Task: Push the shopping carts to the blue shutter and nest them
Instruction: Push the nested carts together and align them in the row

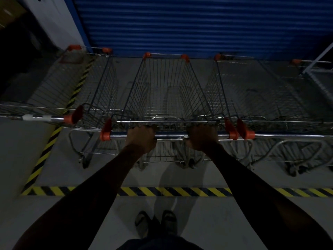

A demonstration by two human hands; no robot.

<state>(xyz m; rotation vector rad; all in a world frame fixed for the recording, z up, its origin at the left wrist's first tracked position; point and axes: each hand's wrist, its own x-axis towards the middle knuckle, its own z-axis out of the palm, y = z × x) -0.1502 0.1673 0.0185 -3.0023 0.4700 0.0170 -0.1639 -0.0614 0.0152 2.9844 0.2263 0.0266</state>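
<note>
Both hands, left [141, 138] & right [202, 138], grip middle cart's handle [169, 136], its nose at blue shutter [198, 24] ahead; prob. parked, next cart due.

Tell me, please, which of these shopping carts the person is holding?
The middle cart: both the left hand and right hand grip its handlebar; the neighbouring carts stand untouched.

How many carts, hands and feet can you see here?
Carts: 3. The left cart, the middle cart the person holds, and the right cart. A frame at the far right edge is too cut off to name.
Hands: 2. The left hand and the right hand, both on the middle cart's handle.
Feet: 2. The left foot and the right foot.
Total: 7.
</note>
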